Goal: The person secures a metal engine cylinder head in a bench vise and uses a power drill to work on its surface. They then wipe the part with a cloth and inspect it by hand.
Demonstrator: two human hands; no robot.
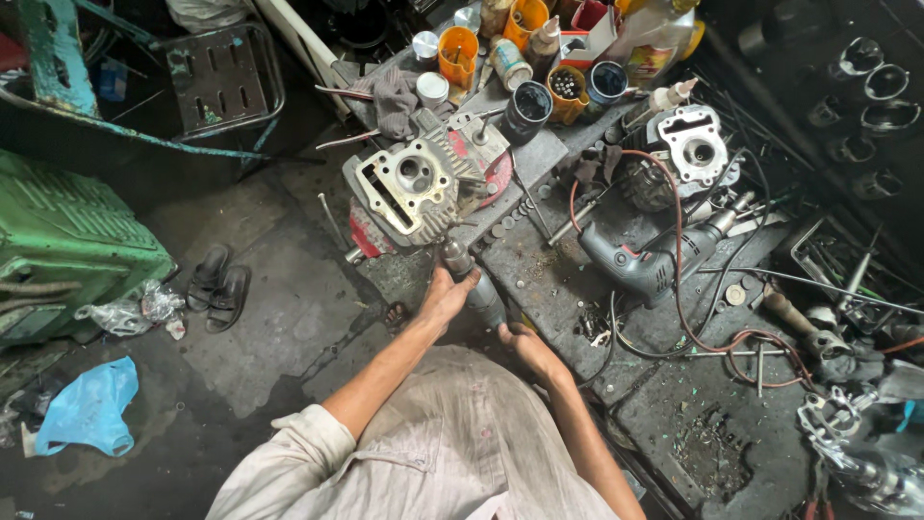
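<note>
Head view: right hand (525, 344) half hidden behind tool (474, 279).

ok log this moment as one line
left hand: gripping grey metal tool | right hand: at tool's lower end | silver finned cylinder head: above

Grimy workbench (664, 404) carries electric drill (640, 265), cylinder head (414, 188), orange cups (458, 53), red cable (679, 279).

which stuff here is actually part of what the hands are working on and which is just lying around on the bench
In hand:
- left hand, gripping the grey power tool
- right hand, at the tool's rear end
- engine cylinder head, which the tool's tip points at

Lying about:
- electric drill with red cable
- second cylinder part
- orange cups
- sandals
- blue bag
</note>
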